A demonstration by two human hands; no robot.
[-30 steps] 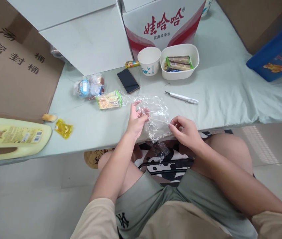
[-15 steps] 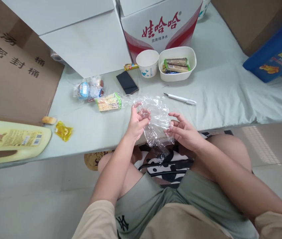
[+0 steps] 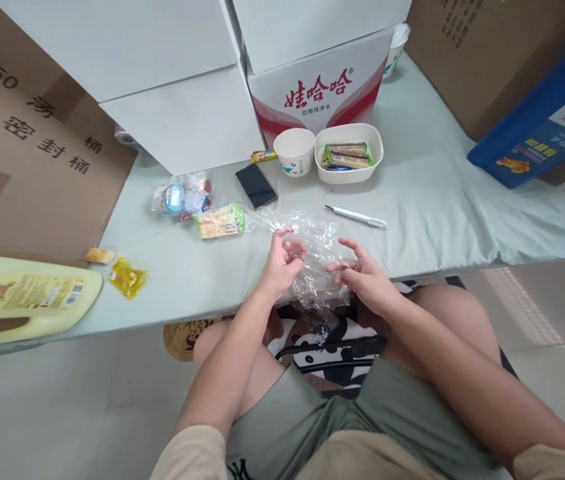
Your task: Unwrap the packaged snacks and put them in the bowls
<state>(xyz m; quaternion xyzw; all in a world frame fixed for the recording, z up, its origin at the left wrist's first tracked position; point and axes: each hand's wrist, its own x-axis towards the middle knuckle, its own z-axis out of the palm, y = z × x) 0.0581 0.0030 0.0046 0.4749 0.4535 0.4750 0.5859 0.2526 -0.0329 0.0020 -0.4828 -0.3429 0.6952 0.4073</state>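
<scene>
A crumpled clear plastic bag [image 3: 318, 267] lies between my two hands at the table's front edge, its lower end hanging over my lap. My left hand [image 3: 285, 265] is curled with the thumb against the fingers, closed on the bag's left side. On the bag's right side, my right hand [image 3: 362, 275] pinches the film, index finger stretched out. Left of the bag is a green-edged packet of wafers or crackers [image 3: 220, 222]. A white pen-shaped tool [image 3: 356, 217] with a dark tip lies just beyond my right hand.
Behind are a phone [image 3: 256, 186], a paper cup [image 3: 295, 153] and a white bowl [image 3: 350, 175] of wrapped snacks. Wrapped snacks [image 3: 182, 195], a yellow wrapper [image 3: 128, 279] and a yellow jug [image 3: 32, 293] are at left. White cartons [image 3: 187, 120] and a blue container [image 3: 537, 127] border the table.
The view has tilted up slightly, so everything sits lower in the picture. My right fingers have shifted on the bag, and the bag looks more crumpled. The things on the table have stayed put.
</scene>
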